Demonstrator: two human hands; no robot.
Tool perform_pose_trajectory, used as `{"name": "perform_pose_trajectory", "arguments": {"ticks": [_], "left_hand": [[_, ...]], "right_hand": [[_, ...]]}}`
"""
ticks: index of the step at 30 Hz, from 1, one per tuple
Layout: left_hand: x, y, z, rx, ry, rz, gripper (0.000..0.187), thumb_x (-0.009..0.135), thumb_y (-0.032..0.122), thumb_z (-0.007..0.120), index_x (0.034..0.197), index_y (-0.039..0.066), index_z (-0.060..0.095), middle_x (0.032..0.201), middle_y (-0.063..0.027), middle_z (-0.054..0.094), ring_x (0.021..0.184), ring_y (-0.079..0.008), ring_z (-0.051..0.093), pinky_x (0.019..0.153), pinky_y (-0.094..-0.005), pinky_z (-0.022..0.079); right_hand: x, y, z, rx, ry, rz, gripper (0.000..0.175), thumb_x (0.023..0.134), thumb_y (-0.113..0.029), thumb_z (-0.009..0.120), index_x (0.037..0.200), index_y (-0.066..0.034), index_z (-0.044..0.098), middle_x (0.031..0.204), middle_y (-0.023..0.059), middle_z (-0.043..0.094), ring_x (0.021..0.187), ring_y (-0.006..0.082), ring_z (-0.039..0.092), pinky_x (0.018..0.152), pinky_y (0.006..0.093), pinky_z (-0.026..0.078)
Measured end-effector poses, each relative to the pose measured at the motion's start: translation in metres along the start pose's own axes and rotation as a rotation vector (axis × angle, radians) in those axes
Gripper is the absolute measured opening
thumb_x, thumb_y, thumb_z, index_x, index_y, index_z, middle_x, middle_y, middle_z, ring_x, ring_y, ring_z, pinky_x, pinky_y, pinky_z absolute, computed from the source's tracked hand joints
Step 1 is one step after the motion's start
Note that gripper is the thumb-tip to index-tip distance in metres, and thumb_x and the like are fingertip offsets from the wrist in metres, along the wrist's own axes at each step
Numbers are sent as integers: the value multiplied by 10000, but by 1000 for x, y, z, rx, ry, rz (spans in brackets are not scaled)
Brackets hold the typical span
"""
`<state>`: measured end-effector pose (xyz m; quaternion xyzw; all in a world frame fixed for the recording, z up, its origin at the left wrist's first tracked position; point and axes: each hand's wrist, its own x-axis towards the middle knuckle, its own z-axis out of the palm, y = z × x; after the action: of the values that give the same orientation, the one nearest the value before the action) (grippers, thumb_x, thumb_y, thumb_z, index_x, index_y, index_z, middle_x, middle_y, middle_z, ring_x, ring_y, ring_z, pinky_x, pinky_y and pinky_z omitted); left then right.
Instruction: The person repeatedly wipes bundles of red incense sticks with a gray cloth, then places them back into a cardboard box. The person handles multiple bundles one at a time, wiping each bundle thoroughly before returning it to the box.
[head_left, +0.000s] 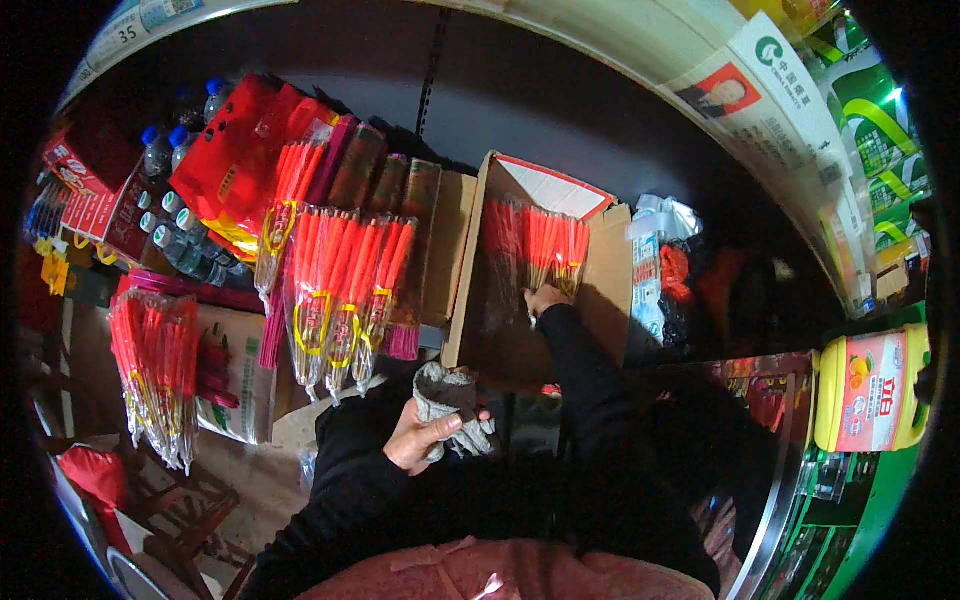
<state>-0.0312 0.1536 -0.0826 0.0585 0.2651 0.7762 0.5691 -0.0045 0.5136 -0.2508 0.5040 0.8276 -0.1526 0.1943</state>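
My left hand (417, 437) is closed round a crumpled grey knitted glove (448, 401) in front of my body. My right hand (546, 298) reaches into an open cardboard box (606, 307) and has its fingers on the lower end of a plastic-wrapped bundle of red sticks (551, 238), perhaps candles or incense; whether it grips the bundle is hard to tell. More such wrapped bundles (349, 259) with yellow bands lie left of the box, and another group (154, 360) lies farther left.
Plastic bottles with blue caps (156, 150) and red bags (244, 157) stand at the back left. Right of the box are blue-white packages (646, 277). A yellow jug (870, 390) stands on the counter at the right. A wooden chair (187, 517) is at the lower left.
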Motion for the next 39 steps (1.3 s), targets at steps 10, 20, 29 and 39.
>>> {"name": "perform_pose_trajectory", "arguments": {"ticks": [10,20,29,39], "left_hand": [[1,1,2,27,4,7,634,738,171,702,1254,32,361,1084,-153,559,974,-307,579,853,-451,471],[-1,2,1,-15,-38,14,541,803,86,639,1272,14,378,1069,-131,579,979,-266,588,865,-407,461],[-2,-1,-3,-6,-24,20,503,802,101,645,1234,-4,412,1068,-136,586,983,-266,590,863,-403,465],[-2,2,-1,25,66,67,375,800,70,578,1148,-24,472,1041,-136,594,996,-256,579,879,-392,452]], "right_hand": [[-34,2,-10,-38,364,-179,457,788,-369,564,1159,-106,512,955,200,615,893,355,601,757,467,475],[-46,-38,18,-20,-8,-301,498,865,-201,431,1321,-39,316,993,181,629,930,386,588,807,461,458],[-33,-72,35,21,-80,-169,604,830,-234,536,1333,15,312,1068,243,575,972,368,566,800,411,467],[-93,-62,-12,355,324,-323,429,793,-225,628,1168,-45,525,1009,185,610,915,304,598,777,375,475]]}}
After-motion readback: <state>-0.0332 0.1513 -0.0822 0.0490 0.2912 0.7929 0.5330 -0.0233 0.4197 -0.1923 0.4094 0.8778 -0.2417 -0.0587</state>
